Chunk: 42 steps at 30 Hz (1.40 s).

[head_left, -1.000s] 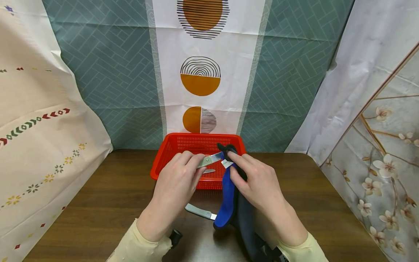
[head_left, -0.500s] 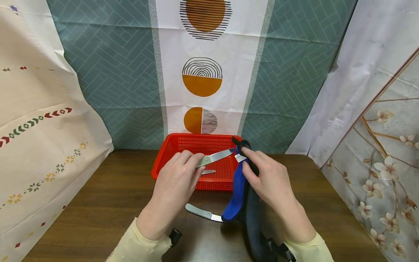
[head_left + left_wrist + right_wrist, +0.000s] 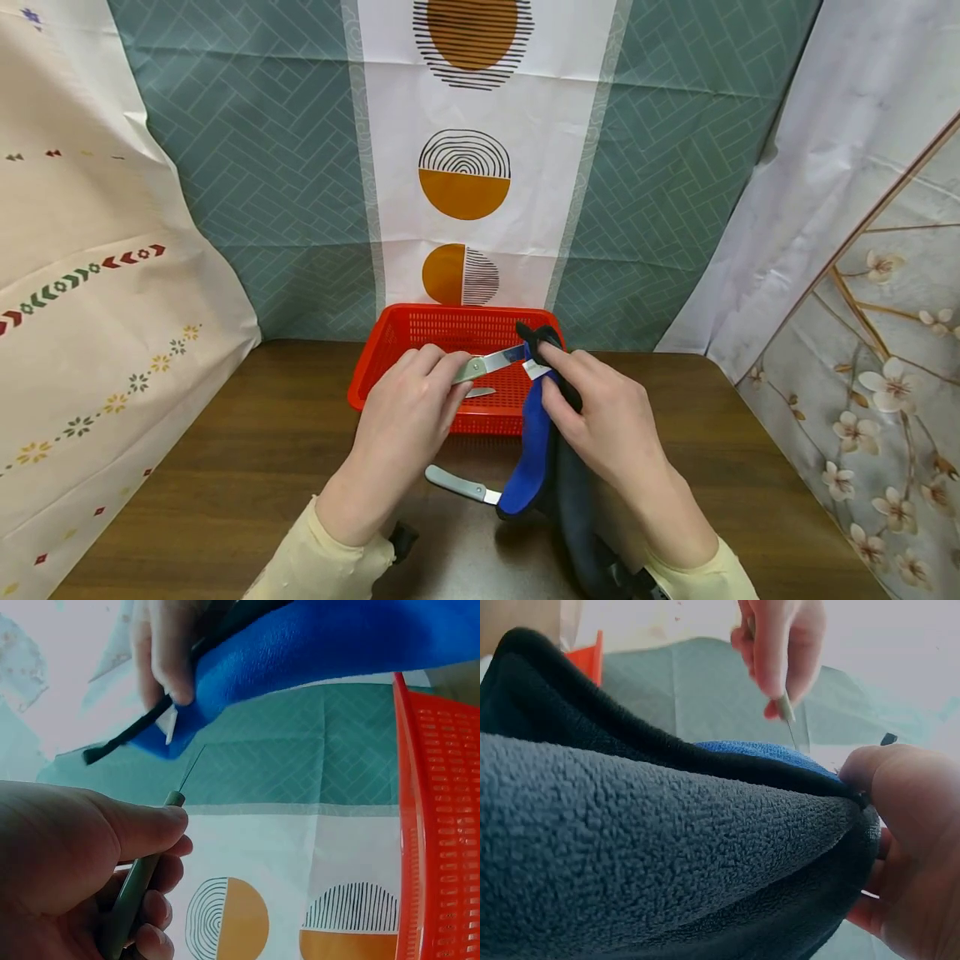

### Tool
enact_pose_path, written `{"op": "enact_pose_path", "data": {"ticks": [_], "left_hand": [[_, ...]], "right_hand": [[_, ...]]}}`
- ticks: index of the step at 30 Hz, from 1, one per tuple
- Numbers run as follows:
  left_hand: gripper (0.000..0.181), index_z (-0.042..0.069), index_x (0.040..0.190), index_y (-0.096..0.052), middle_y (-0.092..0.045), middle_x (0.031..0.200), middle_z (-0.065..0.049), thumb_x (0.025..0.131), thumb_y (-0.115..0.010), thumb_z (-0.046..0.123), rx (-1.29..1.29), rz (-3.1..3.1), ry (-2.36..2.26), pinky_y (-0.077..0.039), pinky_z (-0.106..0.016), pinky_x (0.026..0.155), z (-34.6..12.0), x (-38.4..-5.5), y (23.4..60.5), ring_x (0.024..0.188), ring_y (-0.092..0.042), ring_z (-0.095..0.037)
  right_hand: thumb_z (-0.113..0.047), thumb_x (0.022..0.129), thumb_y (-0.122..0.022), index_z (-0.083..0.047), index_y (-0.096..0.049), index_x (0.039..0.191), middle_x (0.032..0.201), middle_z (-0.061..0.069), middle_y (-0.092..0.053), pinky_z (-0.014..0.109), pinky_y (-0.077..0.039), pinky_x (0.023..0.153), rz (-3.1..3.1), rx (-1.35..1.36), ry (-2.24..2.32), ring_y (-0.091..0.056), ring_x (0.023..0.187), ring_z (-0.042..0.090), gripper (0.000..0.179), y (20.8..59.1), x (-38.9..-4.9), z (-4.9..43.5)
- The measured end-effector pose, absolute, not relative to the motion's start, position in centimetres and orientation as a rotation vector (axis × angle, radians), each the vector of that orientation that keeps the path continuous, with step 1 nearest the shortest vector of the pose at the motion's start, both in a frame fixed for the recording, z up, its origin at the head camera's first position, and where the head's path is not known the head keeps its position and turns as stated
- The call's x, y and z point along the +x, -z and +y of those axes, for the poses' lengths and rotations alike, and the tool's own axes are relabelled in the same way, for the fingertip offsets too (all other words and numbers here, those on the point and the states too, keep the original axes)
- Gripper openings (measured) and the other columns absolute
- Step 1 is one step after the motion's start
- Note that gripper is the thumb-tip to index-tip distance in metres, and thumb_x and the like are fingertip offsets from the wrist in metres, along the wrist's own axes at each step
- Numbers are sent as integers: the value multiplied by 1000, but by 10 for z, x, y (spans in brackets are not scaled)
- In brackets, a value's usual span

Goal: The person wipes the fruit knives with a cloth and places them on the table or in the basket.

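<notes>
My left hand grips the pale green handle of an opened folding knife, its blade pointing right. The right hand pinches the bunched corner of a cloth, blue on one face and dark grey on the other, with black edging and a white tag. In the head view the blade tip meets the blue fabric near the tag. A thin blade line rises towards the blue side in the left wrist view. Grey fleece fills much of the right wrist view. The cloth hangs down to the tabletop.
A second folding knife with a grey handle lies on the wooden table, its blade partly hidden by the cloth. Behind the hands stands a red plastic basket with a knife blade inside. Patterned fabric hangs around the table.
The right hand and cloth moved right along the blade, baring more of it, then came back left over its tip. The left hand and knife have stayed nearly still.
</notes>
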<state>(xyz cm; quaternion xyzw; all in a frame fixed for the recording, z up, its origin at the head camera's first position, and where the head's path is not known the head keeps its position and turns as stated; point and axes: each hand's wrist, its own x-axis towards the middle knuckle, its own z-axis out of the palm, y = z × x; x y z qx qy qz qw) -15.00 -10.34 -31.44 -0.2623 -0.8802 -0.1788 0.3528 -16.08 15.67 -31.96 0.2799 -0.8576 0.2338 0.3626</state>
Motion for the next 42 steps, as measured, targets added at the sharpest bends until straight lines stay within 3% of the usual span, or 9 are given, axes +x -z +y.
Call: {"op": "enact_pose_path", "data": {"ticks": [17,42], "left_hand": [[44,3,128,-78,-74,105,-8,88,-94,11,-722,-2262,436,-61,-34,77,-97,-150,317,90,-68,-26],[42,6,127,-77,-73,104,-6,89,-94,12,-692,-2291,432,-61,-34,78,-101,-149,314,91,-67,-25]], "right_hand": [[-18,99,-74,-17,-79,137,95,-4,-74,25,-48,55,-2205,828,-566,-54,65,9,38,330,-156,133],[-13,99,-76,-17,-78,139,86,-2,-66,27,-36,49,-2259,690,-562,-40,60,8,41,326,-169,156]]}}
